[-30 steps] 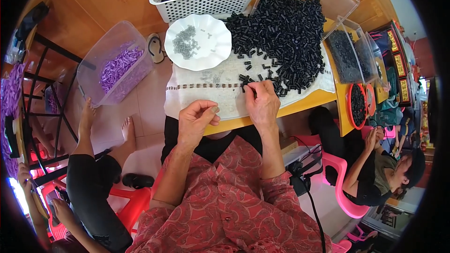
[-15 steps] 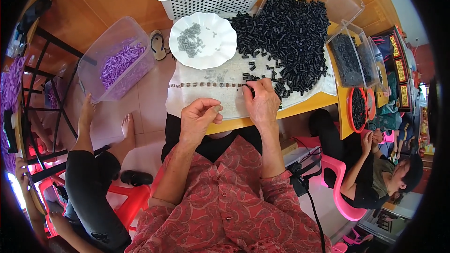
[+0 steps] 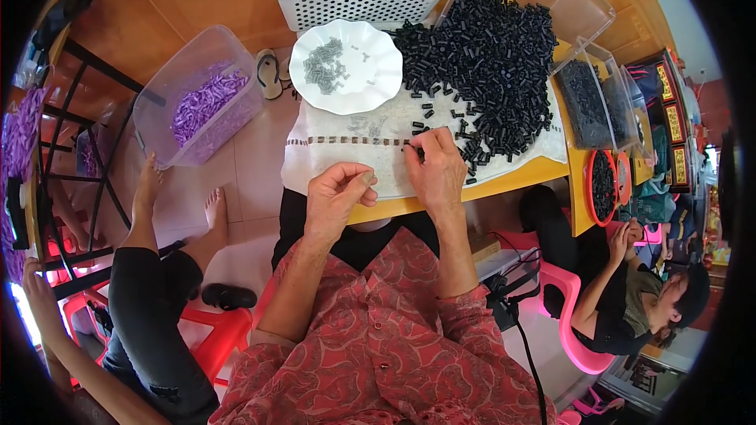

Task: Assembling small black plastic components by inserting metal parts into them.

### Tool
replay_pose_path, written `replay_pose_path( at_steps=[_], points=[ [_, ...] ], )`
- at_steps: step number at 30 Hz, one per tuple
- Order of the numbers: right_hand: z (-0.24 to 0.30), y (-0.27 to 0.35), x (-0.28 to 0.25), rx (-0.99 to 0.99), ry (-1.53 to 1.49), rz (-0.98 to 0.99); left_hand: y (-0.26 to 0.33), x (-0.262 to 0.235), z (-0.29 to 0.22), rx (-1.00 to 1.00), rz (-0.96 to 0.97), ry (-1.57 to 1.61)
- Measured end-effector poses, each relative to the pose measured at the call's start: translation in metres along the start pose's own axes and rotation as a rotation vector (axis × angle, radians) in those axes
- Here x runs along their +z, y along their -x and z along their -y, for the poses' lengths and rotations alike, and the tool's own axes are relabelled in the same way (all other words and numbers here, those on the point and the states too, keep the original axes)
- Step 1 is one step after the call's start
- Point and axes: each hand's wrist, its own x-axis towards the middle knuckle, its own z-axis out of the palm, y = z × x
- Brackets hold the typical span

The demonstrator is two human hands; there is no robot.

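My left hand (image 3: 339, 198) is closed in a pinch above the table's near edge; whatever is between thumb and forefinger is too small to make out. To its right, my right hand (image 3: 437, 173) pinches what looks like a small black tube piece, mostly hidden by the fingers, over the white cloth (image 3: 315, 165). Just beyond it, loose black pieces trail off a large heap of black tube pieces (image 3: 496, 63). Small clear pieces (image 3: 370, 126) lie on the cloth. More clear pieces (image 3: 323, 67) rest in a white scalloped plate (image 3: 374, 83).
A white perforated basket (image 3: 362, 12) of black pieces stands behind the plate. Clear boxes (image 3: 583, 102) and a red-rimmed tray (image 3: 592, 189) sit at right. A tub of purple pieces (image 3: 146, 138) stands at left. One person sits on each side.
My right hand has shifted slightly left and toward me; the black pieces near its fingertips lie differently. The left hand stays almost still. The view has moved slightly.
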Motion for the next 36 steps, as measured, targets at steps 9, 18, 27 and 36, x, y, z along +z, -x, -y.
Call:
replay_pose_path(
  at_steps=[9,18,27,36],
  points=[
    [0.003,0.005,0.002,-0.111,-0.063,-0.083,0.0,-0.001,0.002,0.018,0.0,0.017],
    [0.025,0.032,-0.012,0.419,-1.089,0.237,0.0,-0.002,0.004,-0.032,0.066,0.341],
    [0.031,0.041,-0.01,0.377,-1.15,0.251,0.001,-0.001,0.009,-0.03,0.131,0.421],
    [0.036,0.043,-0.01,0.372,-1.121,0.254,0.002,0.001,0.008,-0.012,0.127,0.436]
  ],
)
